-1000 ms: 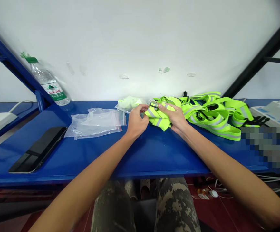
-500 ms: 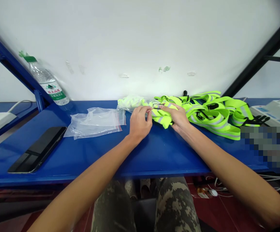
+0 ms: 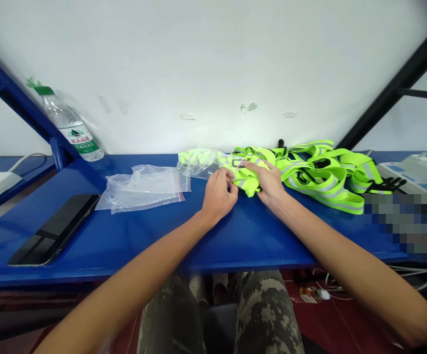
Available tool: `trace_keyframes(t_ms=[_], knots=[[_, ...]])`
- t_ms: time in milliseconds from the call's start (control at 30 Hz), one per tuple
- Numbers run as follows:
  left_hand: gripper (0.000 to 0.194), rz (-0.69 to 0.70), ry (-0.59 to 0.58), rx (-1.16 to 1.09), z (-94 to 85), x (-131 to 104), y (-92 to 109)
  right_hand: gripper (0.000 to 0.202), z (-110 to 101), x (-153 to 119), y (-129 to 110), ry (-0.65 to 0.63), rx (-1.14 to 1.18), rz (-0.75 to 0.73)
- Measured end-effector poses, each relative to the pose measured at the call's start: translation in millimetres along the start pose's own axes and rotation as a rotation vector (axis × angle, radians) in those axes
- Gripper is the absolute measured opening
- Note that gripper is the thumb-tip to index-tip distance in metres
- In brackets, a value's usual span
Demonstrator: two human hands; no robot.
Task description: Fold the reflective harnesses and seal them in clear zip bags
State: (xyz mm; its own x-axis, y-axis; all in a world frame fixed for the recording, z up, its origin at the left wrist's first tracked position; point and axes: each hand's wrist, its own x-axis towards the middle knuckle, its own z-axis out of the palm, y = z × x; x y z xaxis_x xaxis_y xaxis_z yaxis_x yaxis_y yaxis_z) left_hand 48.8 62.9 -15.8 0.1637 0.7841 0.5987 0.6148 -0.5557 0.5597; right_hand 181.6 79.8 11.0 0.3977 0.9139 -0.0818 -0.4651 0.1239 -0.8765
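Between hands: strap bundle, tip toward person, axis unclear.

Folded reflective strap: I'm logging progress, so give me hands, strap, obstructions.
Left hand pinching edge of clear plastic bag, against folded reflective strap in right hand. Loose reflective straps heaped beside right hand; no blockage seen.

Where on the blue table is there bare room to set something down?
Two patches of blue table: one bordered by the phone, clear bags and left forearm; another between that and the right forearm. Crowded: the back right, piled with neon straps.
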Motion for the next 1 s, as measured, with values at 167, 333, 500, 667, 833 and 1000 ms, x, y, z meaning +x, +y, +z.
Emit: trace_keyframes(t_ms=[167, 333, 500, 667, 833, 1000], knots=[[0.021, 0.114, 0.057, -0.101, -2.5, -0.7, 5.9, 0.037, 1.4, -2.3, 2.0, -0.117, -0.010, 0.004], [0.017, 0.142, 0.072, -0.175, -5.8, 4.1, 5.0, 0.054, 1.5, -3.0, -1.0, -0.220, -0.053, 0.096], [0.012, 0.017, 0.100, -0.227, -7.2, 6.1, 7.5, 0.053, 1.2, -4.6, -0.1, -0.288, -0.068, 0.010], [0.014, -0.038, 0.022, -0.181, -4.4, 0.5, 9.6, 0.051, 0.2, -1.6, -0.3, -0.172, -0.125, -0.106], [0.018, -0.082, -0.026, -0.036, 0.9, -3.5, 6.1, 0.056, 0.8, -1.2, 0.0, -0.102, -0.144, -0.159], [0.020, -0.024, -0.010, -0.094, 1.2, -5.2, 9.3, 0.061, -0.9, 2.4, 9.5, -0.029, -0.217, -0.194]])
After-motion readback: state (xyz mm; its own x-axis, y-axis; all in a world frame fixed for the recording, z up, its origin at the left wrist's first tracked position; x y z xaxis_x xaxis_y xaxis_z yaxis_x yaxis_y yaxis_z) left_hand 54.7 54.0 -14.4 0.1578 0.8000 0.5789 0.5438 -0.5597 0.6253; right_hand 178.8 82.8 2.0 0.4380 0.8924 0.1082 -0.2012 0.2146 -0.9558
